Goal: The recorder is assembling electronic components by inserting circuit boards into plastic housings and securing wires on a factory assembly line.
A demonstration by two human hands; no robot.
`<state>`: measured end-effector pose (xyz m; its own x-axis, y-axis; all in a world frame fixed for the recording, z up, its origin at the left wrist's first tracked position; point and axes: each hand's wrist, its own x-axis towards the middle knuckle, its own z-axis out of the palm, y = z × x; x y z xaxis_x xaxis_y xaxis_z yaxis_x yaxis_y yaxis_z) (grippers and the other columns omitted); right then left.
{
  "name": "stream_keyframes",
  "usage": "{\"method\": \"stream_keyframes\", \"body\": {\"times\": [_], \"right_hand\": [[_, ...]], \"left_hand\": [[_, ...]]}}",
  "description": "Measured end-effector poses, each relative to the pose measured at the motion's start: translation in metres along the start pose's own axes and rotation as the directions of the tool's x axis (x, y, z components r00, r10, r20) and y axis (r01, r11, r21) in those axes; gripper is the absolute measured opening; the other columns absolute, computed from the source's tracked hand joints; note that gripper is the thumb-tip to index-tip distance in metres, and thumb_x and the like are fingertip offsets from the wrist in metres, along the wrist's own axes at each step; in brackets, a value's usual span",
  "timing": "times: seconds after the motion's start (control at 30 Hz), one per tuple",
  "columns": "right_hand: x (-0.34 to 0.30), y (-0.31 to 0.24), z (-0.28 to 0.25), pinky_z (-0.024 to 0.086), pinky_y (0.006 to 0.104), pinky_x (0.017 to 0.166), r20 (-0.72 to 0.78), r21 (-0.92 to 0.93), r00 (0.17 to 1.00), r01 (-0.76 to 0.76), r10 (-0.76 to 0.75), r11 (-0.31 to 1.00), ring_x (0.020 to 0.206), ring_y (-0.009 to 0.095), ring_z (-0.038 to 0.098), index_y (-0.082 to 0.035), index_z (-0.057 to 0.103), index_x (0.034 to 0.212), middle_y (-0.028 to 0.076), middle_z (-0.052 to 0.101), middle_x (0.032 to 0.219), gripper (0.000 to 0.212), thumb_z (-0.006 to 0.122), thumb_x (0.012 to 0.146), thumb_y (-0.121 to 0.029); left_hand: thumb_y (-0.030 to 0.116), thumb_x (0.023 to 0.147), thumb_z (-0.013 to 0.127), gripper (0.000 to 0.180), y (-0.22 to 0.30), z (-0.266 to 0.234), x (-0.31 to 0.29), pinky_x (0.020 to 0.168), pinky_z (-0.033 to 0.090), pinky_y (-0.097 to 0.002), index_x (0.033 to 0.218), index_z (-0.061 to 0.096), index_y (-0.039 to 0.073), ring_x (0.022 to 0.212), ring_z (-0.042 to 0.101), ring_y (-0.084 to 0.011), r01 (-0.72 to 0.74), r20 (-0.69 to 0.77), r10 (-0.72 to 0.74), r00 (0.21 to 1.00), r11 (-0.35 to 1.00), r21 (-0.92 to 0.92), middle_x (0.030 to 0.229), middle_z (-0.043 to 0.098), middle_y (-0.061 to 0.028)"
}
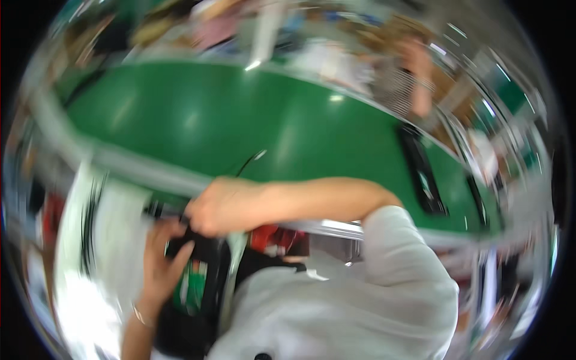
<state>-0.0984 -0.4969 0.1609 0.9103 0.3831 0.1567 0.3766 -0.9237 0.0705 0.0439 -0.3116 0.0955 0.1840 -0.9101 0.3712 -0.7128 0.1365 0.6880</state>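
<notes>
In front of me, at the lower left, lies a long black housing (223, 264) with a green circuit board (193, 285) showing in it. My left hand (161, 261) rests at its upper end, thumb and fingers spread apart against it. Just above, my right hand (219, 207) is closed, its arm reaching across from the right. Whatever sits in its fingers is hidden and blurred. A small dark piece (161, 210) sticks out to the left past the right hand's fingertips. Beyond that hand, a thin black cable (249, 161) with a light tip rises over the green surface.
A long green conveyor-like table (210, 120) with pale rails stretches across. Another long black housing (420, 171) lies on it at the right. Black cables (90, 228) lie over a white surface (120, 222) at the left. Across the table sits a person (408, 78); other people are blurred.
</notes>
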Motion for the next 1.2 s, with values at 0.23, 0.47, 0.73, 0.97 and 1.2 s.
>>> {"method": "stream_keyframes", "body": {"times": [0.23,0.47,0.73,0.97,1.2], "right_hand": [[0.041,0.009,0.038,0.051,0.0338,0.057,0.180,0.081,0.932,0.306,-0.316,0.949,0.067,0.022,0.061,-0.005,0.057,0.075,0.006,0.053,0.075,0.006,0.063,0.072,-0.006],[0.056,0.001,0.083,0.049,0.0355,0.056,0.168,0.358,0.890,0.346,-0.424,0.867,0.065,0.025,0.059,-0.003,0.060,0.077,0.007,0.052,0.073,0.006,0.065,0.075,-0.005],[0.056,0.002,0.084,0.048,0.0374,0.057,0.236,0.420,0.895,0.258,-0.379,0.870,0.064,0.028,0.058,-0.002,0.059,0.075,0.009,0.052,0.073,0.010,0.067,0.077,-0.008],[0.056,0.006,0.086,0.048,0.0373,0.057,0.222,0.487,0.888,0.256,-0.402,0.835,0.064,0.028,0.058,-0.001,0.059,0.075,0.009,0.051,0.071,0.011,0.068,0.076,-0.008],[0.067,0.002,0.078,0.048,0.0363,0.057,0.267,0.433,0.864,0.289,-0.428,0.854,0.065,0.026,0.058,-0.001,0.061,0.078,0.008,0.051,0.071,0.010,0.069,0.075,-0.006]], "left_hand": [[0.037,0.069,0.079,0.061,0.022,-0.024,-0.078,0.108,0.027,-0.0552,0.120,0.057,0.013,0.135,0.029,-0.0402,0.290,0.015,-0.322,0.946,0.870,0.399,0.144,0.038,-0.0143],[0.052,0.060,0.080,0.080,0.016,-0.005,-0.119,0.112,0.018,-0.0577,0.126,0.055,0.014,0.140,0.022,-0.0381,0.340,-0.017,-0.380,0.925,0.806,0.484,0.150,0.030,-0.0117],[0.056,0.063,0.076,0.076,0.007,-0.002,-0.127,0.111,0.019,-0.0567,0.124,0.057,0.015,0.139,0.024,-0.0367,0.314,-0.044,-0.334,0.941,0.821,0.476,0.149,0.033,-0.0108],[0.056,0.061,0.076,0.078,0.005,-0.001,-0.124,0.110,0.021,-0.0558,0.124,0.057,0.015,0.138,0.026,-0.0364,0.308,-0.051,-0.322,0.945,0.830,0.466,0.148,0.034,-0.0097],[0.051,0.058,0.080,0.085,0.004,-0.003,-0.124,0.111,0.021,-0.0550,0.130,0.051,0.016,0.138,0.027,-0.0358,0.312,-0.057,-0.322,0.945,0.832,0.460,0.149,0.033,-0.0099]]}}
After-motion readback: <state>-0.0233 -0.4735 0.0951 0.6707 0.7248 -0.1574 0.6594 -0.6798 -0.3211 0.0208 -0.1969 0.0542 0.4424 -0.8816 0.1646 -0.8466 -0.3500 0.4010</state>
